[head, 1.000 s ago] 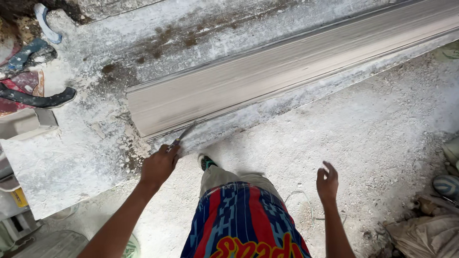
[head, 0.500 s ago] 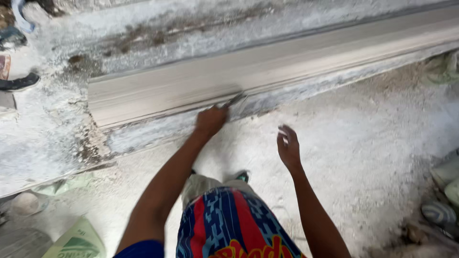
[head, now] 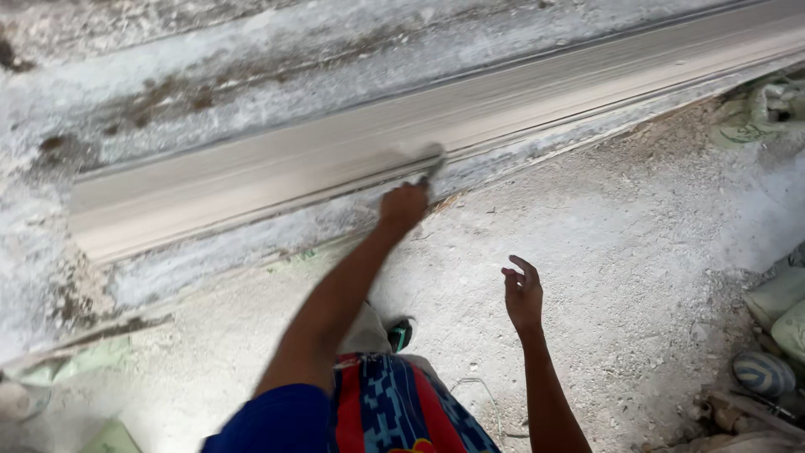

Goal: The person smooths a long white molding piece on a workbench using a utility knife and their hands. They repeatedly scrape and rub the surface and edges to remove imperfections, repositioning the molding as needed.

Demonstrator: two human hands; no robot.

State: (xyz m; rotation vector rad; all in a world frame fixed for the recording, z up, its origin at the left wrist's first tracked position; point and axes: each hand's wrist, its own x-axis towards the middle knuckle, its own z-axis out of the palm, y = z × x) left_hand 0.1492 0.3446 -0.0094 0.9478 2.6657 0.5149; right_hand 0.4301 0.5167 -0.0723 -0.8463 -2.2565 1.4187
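Observation:
A long grey plaster moulding [head: 470,126] lies on a dusty white workbench [head: 168,75] and runs from lower left to upper right. My left hand [head: 404,205] is closed on a small scraper tool [head: 433,165], whose blurred blade rests against the moulding's front edge. My right hand [head: 523,291] hangs free above the floor, fingers loosely spread, holding nothing. Below, my patterned red and blue shorts [head: 394,411] and one foot in a green sandal [head: 401,334] show.
The floor [head: 637,252] is covered in white plaster dust and crumbs. Crumpled sacks [head: 767,105] lie at the far right, with more bags and a striped round object [head: 763,372] at the lower right. Greenish sheets [head: 92,361] lie at the lower left.
My left hand has slid the scraper to the right along the moulding's front edge. My view has followed rightward, so the tools at the bench's left end are out of sight.

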